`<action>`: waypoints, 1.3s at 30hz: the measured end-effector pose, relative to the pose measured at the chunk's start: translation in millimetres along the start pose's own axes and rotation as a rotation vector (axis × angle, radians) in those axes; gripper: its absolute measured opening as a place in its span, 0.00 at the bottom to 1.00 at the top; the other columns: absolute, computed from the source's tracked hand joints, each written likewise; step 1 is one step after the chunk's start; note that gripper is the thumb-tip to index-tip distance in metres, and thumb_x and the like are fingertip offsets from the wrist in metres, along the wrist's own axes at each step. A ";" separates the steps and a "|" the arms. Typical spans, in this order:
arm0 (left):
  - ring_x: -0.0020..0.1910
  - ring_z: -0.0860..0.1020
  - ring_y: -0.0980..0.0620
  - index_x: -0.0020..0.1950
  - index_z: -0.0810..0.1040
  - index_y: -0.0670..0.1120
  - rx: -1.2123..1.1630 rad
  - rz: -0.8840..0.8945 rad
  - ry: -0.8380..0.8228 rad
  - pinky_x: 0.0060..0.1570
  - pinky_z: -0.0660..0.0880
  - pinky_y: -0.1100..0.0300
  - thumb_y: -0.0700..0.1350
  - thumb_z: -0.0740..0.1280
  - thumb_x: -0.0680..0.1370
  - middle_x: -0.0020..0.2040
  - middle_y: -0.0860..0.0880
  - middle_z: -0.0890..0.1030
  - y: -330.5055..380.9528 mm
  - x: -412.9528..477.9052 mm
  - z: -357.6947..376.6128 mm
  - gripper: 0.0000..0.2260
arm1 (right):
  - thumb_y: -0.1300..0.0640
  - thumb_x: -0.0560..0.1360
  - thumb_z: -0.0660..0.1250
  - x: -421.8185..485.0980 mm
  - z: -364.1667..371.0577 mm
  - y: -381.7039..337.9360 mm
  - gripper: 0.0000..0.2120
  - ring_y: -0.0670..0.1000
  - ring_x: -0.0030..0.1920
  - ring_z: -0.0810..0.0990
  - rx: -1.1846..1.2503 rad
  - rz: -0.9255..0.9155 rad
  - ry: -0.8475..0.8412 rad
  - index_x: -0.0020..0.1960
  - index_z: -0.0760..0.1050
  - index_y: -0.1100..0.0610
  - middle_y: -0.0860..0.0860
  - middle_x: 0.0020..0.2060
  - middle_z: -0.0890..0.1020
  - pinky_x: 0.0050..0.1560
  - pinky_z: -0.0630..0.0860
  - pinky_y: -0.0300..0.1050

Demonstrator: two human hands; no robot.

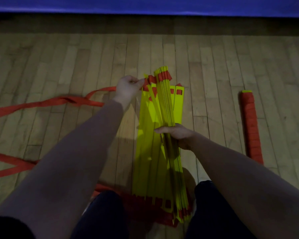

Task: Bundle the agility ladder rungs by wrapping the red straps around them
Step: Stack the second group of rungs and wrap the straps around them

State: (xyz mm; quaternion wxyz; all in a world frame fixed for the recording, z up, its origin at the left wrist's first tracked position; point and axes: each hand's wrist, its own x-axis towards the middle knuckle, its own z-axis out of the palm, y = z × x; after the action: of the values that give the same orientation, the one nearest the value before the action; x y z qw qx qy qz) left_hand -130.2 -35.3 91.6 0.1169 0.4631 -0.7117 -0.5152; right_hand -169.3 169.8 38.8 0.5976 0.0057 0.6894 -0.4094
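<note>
left hand point(129, 87) pinching red strap point(62, 100) | right hand point(176, 135) clenching rungs point(164, 107) | wrapped bundle point(250, 125) lying right | floor point(214, 66) beyond lying open

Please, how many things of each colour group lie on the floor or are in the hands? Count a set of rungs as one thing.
Yellow loose rung stack, held by right hand: 1
Finished bundle wrapped in red: 1
Red loose straps, one pinched by left hand: cannot be counted exactly
Total counted: 2

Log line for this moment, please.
left hand: pinching strap at far end | right hand: gripping rungs mid-stack | finished bundle: floor, right
</note>
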 end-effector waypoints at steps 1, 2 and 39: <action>0.34 0.72 0.49 0.51 0.80 0.39 -0.006 -0.017 -0.038 0.25 0.65 0.66 0.44 0.69 0.77 0.31 0.50 0.72 1.4 0.0 -2.1 0.09 | 0.39 0.44 0.84 5.1 -3.3 4.8 0.62 0.63 0.59 0.78 0.002 -0.001 0.037 0.71 0.66 0.62 0.62 0.63 0.76 0.51 0.80 0.59; 0.30 0.70 0.50 0.54 0.80 0.39 -0.004 -0.042 -0.074 0.21 0.63 0.69 0.43 0.68 0.77 0.30 0.49 0.71 3.5 0.0 -4.0 0.09 | 0.38 0.44 0.83 6.3 -6.0 7.6 0.62 0.63 0.59 0.78 0.002 -0.002 0.066 0.71 0.65 0.62 0.62 0.63 0.76 0.54 0.79 0.62; 0.39 0.75 0.57 0.59 0.78 0.38 0.892 -0.185 -1.572 0.36 0.70 0.66 0.51 0.69 0.77 0.48 0.45 0.81 -105.8 -150.2 40.1 0.18 | 0.59 0.76 0.63 4.3 -24.6 -56.3 0.08 0.50 0.27 0.67 0.356 -0.124 0.453 0.38 0.68 0.57 0.52 0.28 0.68 0.31 0.67 0.43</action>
State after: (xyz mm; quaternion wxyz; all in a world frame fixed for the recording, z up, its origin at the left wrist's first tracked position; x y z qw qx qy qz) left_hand -17.4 102.6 31.5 -0.6344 0.0359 -0.6796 -0.3667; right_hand -218.6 144.4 65.4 0.3919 0.1597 0.7217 -0.5478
